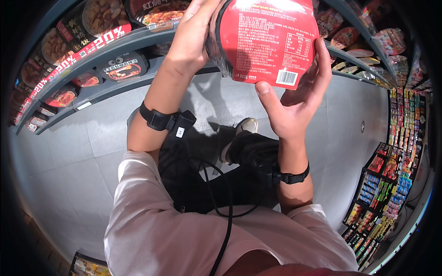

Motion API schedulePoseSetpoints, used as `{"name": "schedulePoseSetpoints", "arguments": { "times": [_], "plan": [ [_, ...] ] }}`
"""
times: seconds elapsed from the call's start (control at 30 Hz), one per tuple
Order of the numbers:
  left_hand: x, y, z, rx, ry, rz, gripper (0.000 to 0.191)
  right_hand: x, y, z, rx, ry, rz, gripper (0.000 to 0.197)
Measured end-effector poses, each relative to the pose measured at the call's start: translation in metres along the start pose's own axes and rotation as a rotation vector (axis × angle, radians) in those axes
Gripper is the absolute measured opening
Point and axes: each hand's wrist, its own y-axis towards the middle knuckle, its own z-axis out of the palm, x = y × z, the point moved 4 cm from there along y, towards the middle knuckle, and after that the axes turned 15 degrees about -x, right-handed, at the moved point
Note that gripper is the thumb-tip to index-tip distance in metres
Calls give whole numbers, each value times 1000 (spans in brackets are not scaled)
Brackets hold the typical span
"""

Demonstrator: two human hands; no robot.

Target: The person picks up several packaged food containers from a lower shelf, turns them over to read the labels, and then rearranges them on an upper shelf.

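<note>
A red packaged food container [266,45] is held up at the top of the view, its printed side with a barcode facing me. My left hand [195,34] grips the dark, film-wrapped edge on the left. On the right, my right hand [297,100] supports the package, thumb at the lower edge and fingers along the right side. The upper end of the package runs out of the picture, as do some of my left fingertips. Both forearms wear black straps; the left one carries a small black device [184,122].
Shelves of boxed ready meals [107,20] curve across the upper left, with a red price strip [74,57] on one edge. More packaged food [345,38] fills shelves at upper right. A snack rack [376,183] stands right. A black cable [229,220] hangs over my shirt.
</note>
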Motion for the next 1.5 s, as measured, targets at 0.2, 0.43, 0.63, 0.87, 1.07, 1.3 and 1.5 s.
{"name": "schedulePoseSetpoints", "arguments": {
  "times": [0.2,0.43,0.63,0.87,1.07,1.3,1.5],
  "plan": [
    [1,2,-3,4,5,-10,40,-5,-2,0,-71,-30,3,103],
    [1,4,-8,-14,-9,-5,40,-5,-2,1,-62,-12,-12,103],
    [-1,6,-12,-16,-18,-8,38,-7,-2,3,-56,-7,-20,104],
    [-2,7,-10,51,-75,-30,39,-2,-1,4,10,-67,-49,104],
    [-3,10,-19,36,0,24,41,1,-4,8,-26,-35,30,109],
    [-7,7,-30,20,210,145,49,-1,-5,6,-21,-37,22,111],
    [-9,4,-26,-12,190,153,45,-2,-5,6,-45,-47,20,110]
  ]
}}
